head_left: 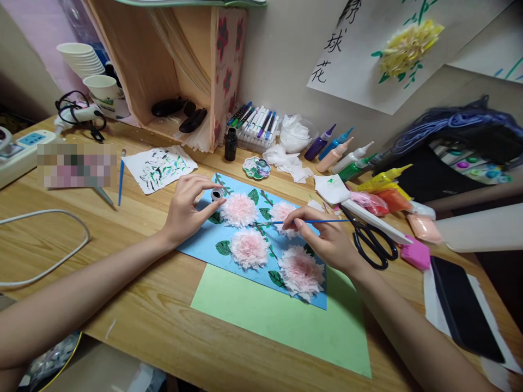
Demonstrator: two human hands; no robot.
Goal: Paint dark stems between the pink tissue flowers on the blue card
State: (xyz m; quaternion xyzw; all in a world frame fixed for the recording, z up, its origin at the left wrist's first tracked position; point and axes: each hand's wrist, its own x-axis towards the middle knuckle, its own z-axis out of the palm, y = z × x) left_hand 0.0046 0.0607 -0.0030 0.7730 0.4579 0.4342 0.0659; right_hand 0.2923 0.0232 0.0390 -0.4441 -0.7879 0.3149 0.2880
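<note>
Pinched in my right hand (321,231) is a thin blue paintbrush (322,221). Its tip points left, between the pink tissue-paper flowers (249,248) on the blue sheet (196,241). My left hand (188,207) grips a small round cap (217,194), dark inside, at the sheet's upper left. Painted green leaves (223,248) with black veins and dark stems surround the flowers. Beneath the blue sheet, a light green sheet (269,310) sticks out toward me.
Black-handled scissors (373,239) and a dark phone (466,305) lie at the right. Behind the sheet stand a small black bottle (231,144), a flower-shaped palette (256,167), markers (257,122) and paint bottles (321,142). A paint-smeared paper (161,167) lies at the left.
</note>
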